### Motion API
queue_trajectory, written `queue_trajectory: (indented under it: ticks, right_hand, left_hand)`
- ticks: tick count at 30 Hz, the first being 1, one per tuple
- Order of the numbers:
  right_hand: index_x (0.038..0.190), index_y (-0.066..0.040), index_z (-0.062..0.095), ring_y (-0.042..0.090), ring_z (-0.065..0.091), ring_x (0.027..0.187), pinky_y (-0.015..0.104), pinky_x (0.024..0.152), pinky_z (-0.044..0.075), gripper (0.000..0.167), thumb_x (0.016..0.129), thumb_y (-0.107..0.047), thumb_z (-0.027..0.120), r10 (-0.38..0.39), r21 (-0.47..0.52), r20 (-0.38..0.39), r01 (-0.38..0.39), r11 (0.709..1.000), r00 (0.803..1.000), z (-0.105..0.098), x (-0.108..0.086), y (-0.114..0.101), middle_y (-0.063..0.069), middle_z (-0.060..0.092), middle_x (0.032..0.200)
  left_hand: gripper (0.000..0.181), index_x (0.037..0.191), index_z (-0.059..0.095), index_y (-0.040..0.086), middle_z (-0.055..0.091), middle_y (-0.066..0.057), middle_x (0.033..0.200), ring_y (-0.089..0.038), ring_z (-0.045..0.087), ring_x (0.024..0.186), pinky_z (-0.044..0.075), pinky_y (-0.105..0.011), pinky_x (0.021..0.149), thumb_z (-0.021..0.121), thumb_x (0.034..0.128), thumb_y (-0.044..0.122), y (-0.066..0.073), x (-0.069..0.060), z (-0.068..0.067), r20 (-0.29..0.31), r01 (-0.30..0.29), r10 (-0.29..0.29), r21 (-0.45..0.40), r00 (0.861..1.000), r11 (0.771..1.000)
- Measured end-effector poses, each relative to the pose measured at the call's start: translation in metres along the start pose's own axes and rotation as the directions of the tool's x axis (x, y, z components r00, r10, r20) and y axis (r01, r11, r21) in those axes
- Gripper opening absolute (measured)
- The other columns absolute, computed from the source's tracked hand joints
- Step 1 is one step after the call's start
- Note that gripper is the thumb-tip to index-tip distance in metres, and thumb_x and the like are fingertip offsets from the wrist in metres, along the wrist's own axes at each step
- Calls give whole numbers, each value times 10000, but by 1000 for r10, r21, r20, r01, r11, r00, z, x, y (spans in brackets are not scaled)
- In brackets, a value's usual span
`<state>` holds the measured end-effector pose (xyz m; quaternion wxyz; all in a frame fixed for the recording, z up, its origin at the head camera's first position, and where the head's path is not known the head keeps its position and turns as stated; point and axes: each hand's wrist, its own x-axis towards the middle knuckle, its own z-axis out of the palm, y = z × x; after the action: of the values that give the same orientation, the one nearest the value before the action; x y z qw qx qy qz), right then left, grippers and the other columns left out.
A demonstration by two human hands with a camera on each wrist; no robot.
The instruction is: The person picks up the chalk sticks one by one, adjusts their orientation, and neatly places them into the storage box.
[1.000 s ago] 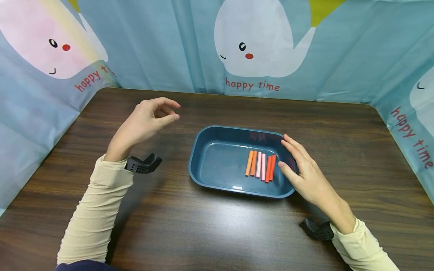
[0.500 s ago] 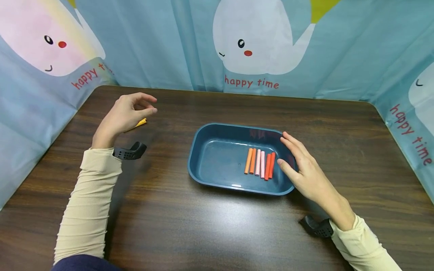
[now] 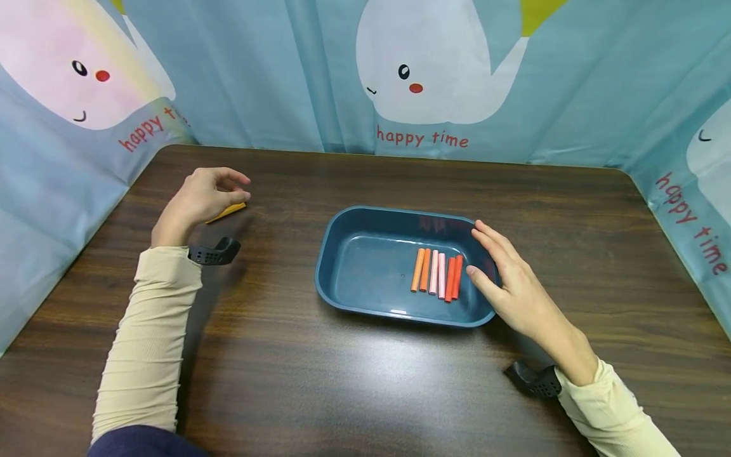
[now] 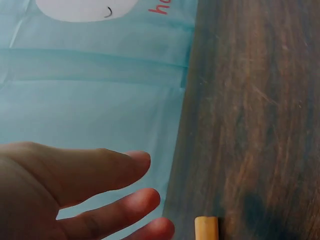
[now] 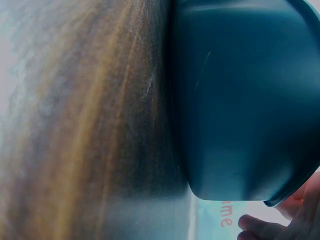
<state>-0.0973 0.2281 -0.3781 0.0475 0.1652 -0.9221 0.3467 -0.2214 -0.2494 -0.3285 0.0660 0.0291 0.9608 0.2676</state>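
Just above the table at the far left, my left hand (image 3: pixel 200 198) hovers with its fingers loosely bent and nothing between them. A yellow chalk-like stick (image 3: pixel 227 212) lies on the table under that hand, partly hidden; in the left wrist view only the end of the yellow stick (image 4: pixel 206 229) shows, apart from the fingertips. My right hand (image 3: pixel 516 292) rests on the right end of the blue tray (image 3: pixel 365 311), its fingers fairly straight along the rim and its thumb over the inside. Several orange, pink and red sticks (image 3: pixel 434 273) lie side by side in the tray's right half.
A dark wooden table (image 3: pixel 320 387) carries everything. Around its back and sides hangs a light blue curtain (image 3: pixel 257 76) printed with whales. Black camera mounts sit on both wrists, including the left mount (image 3: pixel 216 252).
My left hand has moved left, then lowered slightly over the yellow stick, which came into view beneath it. The right hand stays on the tray. The head view has shifted slightly.
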Motion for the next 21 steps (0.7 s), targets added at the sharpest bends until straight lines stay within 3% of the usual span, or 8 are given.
queue_trajectory:
  ticks: [6,10,16,21]
  right_hand:
    - [1532,-75,348,344,312,1473,657,1097,316,619,980,-200,596,4,0,7,-4,1000,1000,1,0,0,57,272,1634]
    - [1531,-70,349,348,317,1470,659,1096,317,619,979,-201,596,8,-1,1,-8,1000,1000,1,1,0,62,274,1633]
    - [1536,-83,344,346,318,1468,662,1092,322,622,980,-209,593,14,-6,5,-14,1000,1000,0,1,-1,58,272,1633]
    - [1536,-80,343,343,315,1471,659,1094,320,623,980,-207,595,8,-6,6,-8,1000,1000,0,1,0,55,272,1634]
  left_hand:
    - [401,1312,589,33,617,-293,1260,-398,603,1084,445,-410,780,611,983,260,-14,2,0,24,18,-19,31,1000,999]
    - [414,1325,579,28,588,-313,1291,-408,584,1104,442,-367,765,598,993,274,-20,3,-3,44,44,-46,31,998,999]
    - [345,1255,621,-5,634,-297,1207,-322,608,957,429,-295,691,627,966,184,-24,5,-2,29,63,-65,53,997,997]
    - [331,1212,633,-44,650,-278,1156,-285,591,914,417,-300,714,649,931,130,-27,6,0,52,51,-54,66,997,997]
